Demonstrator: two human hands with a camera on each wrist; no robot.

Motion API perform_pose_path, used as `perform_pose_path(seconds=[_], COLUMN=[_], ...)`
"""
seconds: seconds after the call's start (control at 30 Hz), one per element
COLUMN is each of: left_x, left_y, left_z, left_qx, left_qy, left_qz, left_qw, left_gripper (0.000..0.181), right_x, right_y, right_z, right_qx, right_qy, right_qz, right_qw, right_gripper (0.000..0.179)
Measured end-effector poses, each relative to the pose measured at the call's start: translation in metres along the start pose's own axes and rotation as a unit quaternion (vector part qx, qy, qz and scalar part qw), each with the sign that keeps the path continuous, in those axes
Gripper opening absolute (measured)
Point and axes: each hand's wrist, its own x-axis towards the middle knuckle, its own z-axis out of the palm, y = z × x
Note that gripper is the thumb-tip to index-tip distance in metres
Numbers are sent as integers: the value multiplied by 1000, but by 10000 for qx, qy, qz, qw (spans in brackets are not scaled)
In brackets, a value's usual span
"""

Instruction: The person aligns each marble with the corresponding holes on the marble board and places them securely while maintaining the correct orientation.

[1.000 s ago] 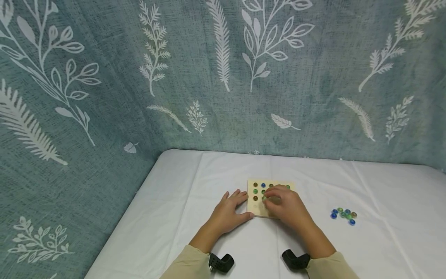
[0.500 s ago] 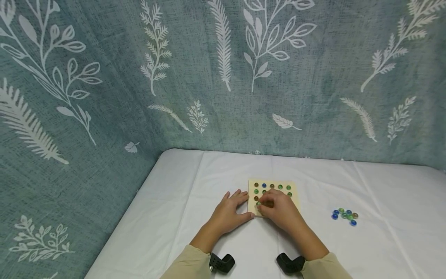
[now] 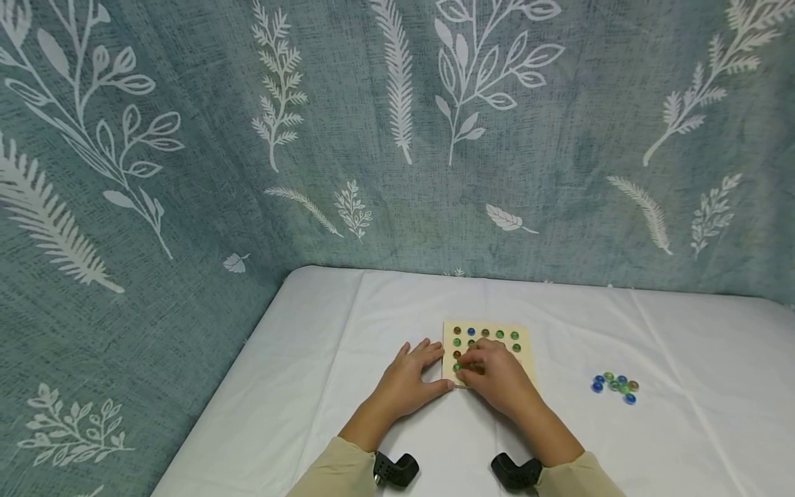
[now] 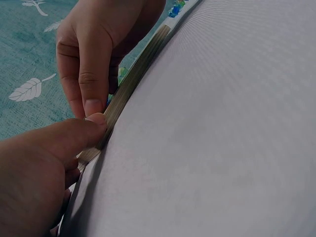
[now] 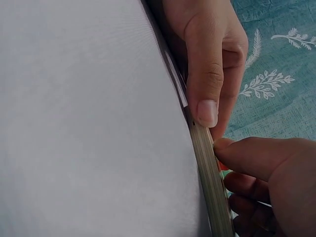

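A pale wooden board point(image 3: 526, 355) lies on the white cloth, bearing rows of brown, blue and green glass beads. My left hand point(image 3: 404, 381) rests at its left side, fingers spread, with the thumb against the near left corner. Over the board, my right hand point(image 3: 499, 373) has thumb and forefinger around a green glass bead point(image 3: 457, 367) in the left column, below a brown bead point(image 3: 457, 355). That hand hides the middle of the board. Both wrist views show the board's layered edge point(image 4: 129, 86) low, with the pinched bead mostly hidden there.
A loose cluster of blue, green and brown glass beads point(image 3: 613, 384) lies on the cloth to the right of the board. White cloth point(image 3: 348, 310) covers the table. Behind and to the left hangs a leaf-patterned curtain point(image 3: 373, 138).
My right hand has moved left and slightly nearer over the board, carrying the green bead from the second column to the left column. My left hand has stayed in place.
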Motion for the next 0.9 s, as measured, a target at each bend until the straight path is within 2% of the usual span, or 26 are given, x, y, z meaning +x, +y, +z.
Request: perform_pose_path(seconds=[0.4,0.53,0.7,0.9], left_x=[1,1,1,1], left_y=[0,1,2,2], left_z=[1,1,2,2], left_qx=[-19,-87,-133,-140], left_qy=[10,3,15,87], left_qz=[27,-24,-63,-80], left_qw=[10000,10000,9999,9998], left_gripper=[64,64,64,64], right_x=[-2,-6,-12,-23], right_y=[2,5,13,31], right_z=[-5,-14,-30,-51], right_qx=[50,159,221,114], right_qy=[62,125,403,719], right_qz=[-104,-56,29,18], right_qw=[9999,9998,9989,9973], right_gripper=[11,13,16,16])
